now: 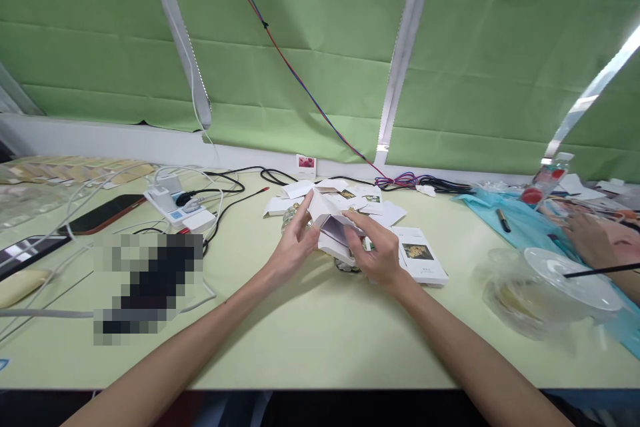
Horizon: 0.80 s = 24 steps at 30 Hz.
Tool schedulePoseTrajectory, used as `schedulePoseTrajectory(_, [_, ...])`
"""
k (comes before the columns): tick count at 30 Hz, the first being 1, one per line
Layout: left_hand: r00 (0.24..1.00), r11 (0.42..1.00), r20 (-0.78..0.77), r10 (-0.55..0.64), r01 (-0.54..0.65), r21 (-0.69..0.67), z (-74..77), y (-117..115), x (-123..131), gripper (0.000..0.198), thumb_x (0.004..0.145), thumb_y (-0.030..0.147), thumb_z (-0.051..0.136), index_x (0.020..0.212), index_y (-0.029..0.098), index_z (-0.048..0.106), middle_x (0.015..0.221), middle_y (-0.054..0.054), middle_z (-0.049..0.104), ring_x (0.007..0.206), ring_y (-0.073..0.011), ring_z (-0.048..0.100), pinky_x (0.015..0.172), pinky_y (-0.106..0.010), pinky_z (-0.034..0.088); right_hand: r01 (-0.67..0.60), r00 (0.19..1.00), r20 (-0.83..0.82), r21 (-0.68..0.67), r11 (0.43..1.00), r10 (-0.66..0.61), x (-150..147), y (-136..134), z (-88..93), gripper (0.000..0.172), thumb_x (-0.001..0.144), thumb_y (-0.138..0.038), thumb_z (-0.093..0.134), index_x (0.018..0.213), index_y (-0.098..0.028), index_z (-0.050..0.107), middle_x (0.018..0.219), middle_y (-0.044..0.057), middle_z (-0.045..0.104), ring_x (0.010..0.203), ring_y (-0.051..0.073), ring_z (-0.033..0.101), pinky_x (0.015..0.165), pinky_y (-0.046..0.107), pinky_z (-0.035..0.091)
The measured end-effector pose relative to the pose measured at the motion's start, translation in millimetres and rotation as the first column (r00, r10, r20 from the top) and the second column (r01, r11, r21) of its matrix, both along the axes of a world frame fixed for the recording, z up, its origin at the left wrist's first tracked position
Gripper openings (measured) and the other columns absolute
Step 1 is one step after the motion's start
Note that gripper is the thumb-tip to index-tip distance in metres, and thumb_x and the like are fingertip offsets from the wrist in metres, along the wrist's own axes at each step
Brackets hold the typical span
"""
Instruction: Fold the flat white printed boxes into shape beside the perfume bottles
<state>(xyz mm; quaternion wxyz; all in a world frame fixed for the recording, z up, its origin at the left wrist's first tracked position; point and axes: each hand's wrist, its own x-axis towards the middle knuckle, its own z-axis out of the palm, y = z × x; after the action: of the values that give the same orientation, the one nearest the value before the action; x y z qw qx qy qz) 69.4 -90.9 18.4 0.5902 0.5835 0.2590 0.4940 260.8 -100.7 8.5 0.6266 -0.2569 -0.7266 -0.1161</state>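
Both hands hold a white paper box [327, 217] with an open end over the middle of the table. My left hand [296, 243] grips its left side, thumb at the lower edge. My right hand [377, 247] has its fingers at the right edge of the opening. Behind and beneath lie several white boxes and flaps with small flower pictures. A closed white box [423, 257] with a yellow flower picture lies right of my right hand. Something clear and shiny shows partly behind my left hand.
A power strip [175, 210], tangled cables and a dark phone [103, 213] are at the left. At the right are a lidded bowl [570, 280] in plastic, a blue sheet [487, 213], a bottle [547, 180], a marker [503, 220] and another person's hand [587, 237].
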Motion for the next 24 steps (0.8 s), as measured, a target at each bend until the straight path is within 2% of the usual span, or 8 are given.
schedulePoseTrajectory(4, [0.999, 0.997, -0.045, 0.023, -0.020, 0.070, -2.2, 1.3, -0.7, 0.111, 0.081, 0.072, 0.072, 0.167, 0.037, 0.012, 0.163, -0.017, 0.038, 0.127, -0.0325, 0.062, 0.094, -0.037, 0.059, 0.031, 0.999, -0.009, 0.004, 1.000, -0.031, 0.6, -0.2, 0.6, 0.028, 0.099, -0.016, 0.059, 0.124, -0.020, 0.070, 0.106, 0.010, 0.081, 0.085, 0.019, 0.078, 0.058, 0.025, 0.061])
schedulePoseTrajectory(10, [0.989, 0.990, -0.126, 0.077, -0.061, 0.123, 3.0, -3.0, 1.5, 0.117, 0.075, 0.081, 0.068, 0.167, 0.034, 0.014, 0.163, -0.019, 0.038, 0.133, -0.0360, 0.057, 0.096, -0.040, 0.060, 0.039, 0.999, -0.027, 0.009, 0.999, -0.039, 3.3, 0.4, -0.2, 0.027, 0.099, -0.016, 0.060, 0.125, -0.020, 0.069, 0.109, 0.011, 0.080, 0.095, 0.021, 0.079, 0.075, 0.029, 0.065])
schedulePoseTrajectory(12, [0.986, 0.990, -0.144, 0.089, -0.071, 0.122, 2.8, -2.9, 1.6, 0.114, 0.077, 0.081, 0.066, 0.167, 0.035, 0.015, 0.160, -0.018, 0.041, 0.124, -0.0330, 0.063, 0.093, -0.039, 0.061, 0.031, 0.999, -0.036, 0.004, 1.000, -0.031, 3.9, 0.4, -0.3, 0.026, 0.100, -0.016, 0.059, 0.124, -0.019, 0.070, 0.108, 0.011, 0.080, 0.095, 0.022, 0.079, 0.074, 0.029, 0.065])
schedulePoseTrajectory(14, [0.983, 0.990, -0.156, 0.096, -0.079, 0.114, 1.1, -1.6, 1.6, 0.108, 0.080, 0.079, 0.065, 0.167, 0.037, 0.017, 0.155, -0.016, 0.046, 0.108, -0.0262, 0.070, 0.090, -0.038, 0.061, 0.021, 0.999, -0.045, 0.006, 1.000, -0.021, 4.3, 0.2, -0.1, 0.026, 0.101, -0.018, 0.058, 0.123, -0.019, 0.070, 0.108, 0.011, 0.080, 0.093, 0.021, 0.079, 0.073, 0.029, 0.064])
schedulePoseTrajectory(17, [0.985, 0.992, -0.141, 0.094, -0.081, 0.100, -2.1, 1.2, 2.6, 0.099, 0.085, 0.074, 0.064, 0.166, 0.039, 0.019, 0.142, -0.013, 0.053, 0.085, -0.0161, 0.070, 0.084, -0.037, 0.062, 0.022, 0.999, -0.048, 0.021, 1.000, -0.021, 4.8, -0.3, 0.1, 0.027, 0.103, -0.022, 0.055, 0.125, -0.019, 0.070, 0.107, 0.011, 0.080, 0.090, 0.021, 0.079, 0.073, 0.030, 0.064])
schedulePoseTrajectory(22, [0.994, 0.994, -0.070, 0.081, -0.075, 0.081, -2.9, 2.2, 6.7, 0.098, 0.087, 0.071, 0.065, 0.166, 0.034, 0.019, 0.109, -0.006, 0.061, 0.074, -0.0143, 0.065, 0.072, -0.033, 0.060, 0.011, 0.999, -0.042, 0.012, 1.000, -0.010, 5.3, -0.8, -0.7, 0.032, 0.104, -0.024, 0.050, 0.131, -0.020, 0.067, 0.108, 0.011, 0.080, 0.079, 0.020, 0.077, 0.066, 0.031, 0.064])
schedulePoseTrajectory(24, [0.995, 0.995, -0.053, 0.078, -0.074, 0.072, -2.8, 2.2, 7.6, 0.099, 0.087, 0.071, 0.065, 0.166, 0.033, 0.019, 0.102, -0.004, 0.061, 0.073, -0.0147, 0.065, 0.070, -0.034, 0.059, -0.008, 0.999, -0.041, 0.028, 1.000, 0.009, 5.2, -0.7, -0.7, 0.035, 0.103, -0.020, 0.052, 0.135, -0.022, 0.066, 0.110, 0.011, 0.079, 0.084, 0.021, 0.078, 0.070, 0.032, 0.064])
